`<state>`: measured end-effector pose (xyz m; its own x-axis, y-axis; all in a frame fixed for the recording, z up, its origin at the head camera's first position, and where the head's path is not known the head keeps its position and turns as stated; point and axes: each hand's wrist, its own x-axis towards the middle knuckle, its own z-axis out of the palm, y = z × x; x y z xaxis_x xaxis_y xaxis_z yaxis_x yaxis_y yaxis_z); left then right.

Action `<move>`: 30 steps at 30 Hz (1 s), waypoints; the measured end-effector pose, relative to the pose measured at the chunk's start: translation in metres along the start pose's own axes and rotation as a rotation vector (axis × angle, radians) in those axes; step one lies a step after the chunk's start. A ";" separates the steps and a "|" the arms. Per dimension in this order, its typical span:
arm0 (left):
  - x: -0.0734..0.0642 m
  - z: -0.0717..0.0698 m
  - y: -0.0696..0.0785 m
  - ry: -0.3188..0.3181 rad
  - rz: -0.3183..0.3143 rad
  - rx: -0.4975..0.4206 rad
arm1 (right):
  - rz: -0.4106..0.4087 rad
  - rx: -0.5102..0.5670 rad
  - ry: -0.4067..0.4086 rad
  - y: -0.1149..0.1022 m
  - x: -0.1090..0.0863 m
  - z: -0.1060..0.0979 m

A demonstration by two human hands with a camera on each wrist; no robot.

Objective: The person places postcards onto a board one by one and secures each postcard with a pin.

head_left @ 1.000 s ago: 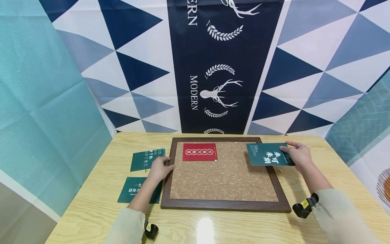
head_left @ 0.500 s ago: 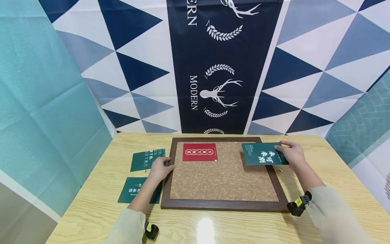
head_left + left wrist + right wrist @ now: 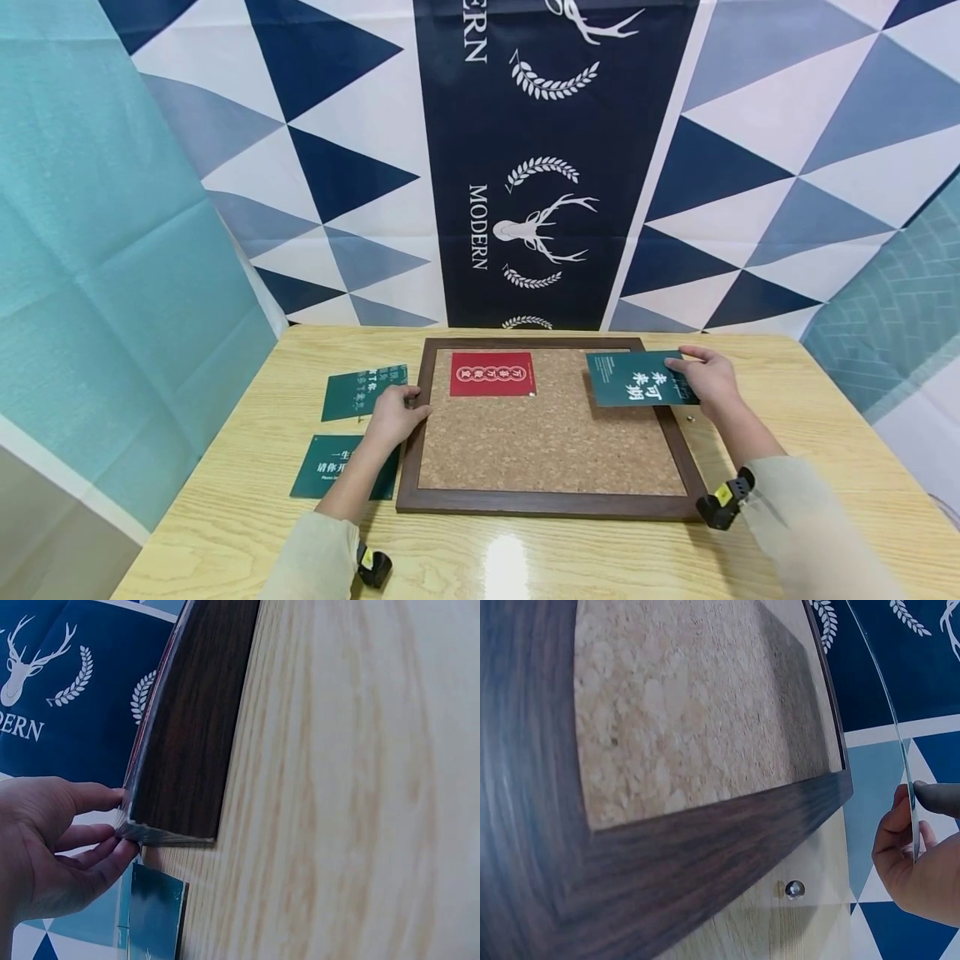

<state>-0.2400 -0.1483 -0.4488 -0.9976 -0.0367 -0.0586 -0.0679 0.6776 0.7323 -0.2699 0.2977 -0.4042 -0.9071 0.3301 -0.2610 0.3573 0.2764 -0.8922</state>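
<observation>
A framed corkboard (image 3: 555,442) with a dark brown rim lies on the table. My left hand (image 3: 393,417) holds its left rim, thumb and fingertips at the edge, as the left wrist view also shows. My right hand (image 3: 705,379) pinches a dark green card (image 3: 633,379) with white Chinese characters by its right end. This card hovers over the board's upper right corner and casts a shadow on the cork. In the right wrist view the card (image 3: 889,697) is edge-on between thumb and fingers. A red card (image 3: 491,374) lies at the board's upper left, a small pin (image 3: 532,394) at its corner.
Two more green cards lie left of the board, one farther back (image 3: 348,396) and one nearer (image 3: 322,467), partly behind my left arm. A metallic push pin (image 3: 795,889) sits on the table beside the right rim. A patterned cloth (image 3: 360,167) hangs behind the table.
My right hand has carried the green card leftward, farther over the board's upper right part. My left hand stays at the left rim.
</observation>
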 end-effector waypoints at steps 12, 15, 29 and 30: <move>0.001 0.000 -0.002 0.006 0.000 0.008 | 0.009 -0.028 0.012 -0.002 0.003 0.012; 0.000 0.000 -0.002 0.000 0.002 0.009 | 0.001 -0.022 0.005 -0.003 0.003 0.014; 0.000 0.000 0.001 0.004 -0.002 0.003 | 0.013 -0.018 0.066 0.005 0.016 0.023; 0.000 0.000 0.001 0.003 -0.005 -0.001 | 0.009 -0.017 0.062 0.009 0.020 0.023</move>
<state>-0.2399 -0.1476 -0.4486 -0.9973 -0.0425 -0.0601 -0.0730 0.6769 0.7325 -0.2898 0.2858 -0.4263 -0.8883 0.3882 -0.2454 0.3700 0.2883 -0.8832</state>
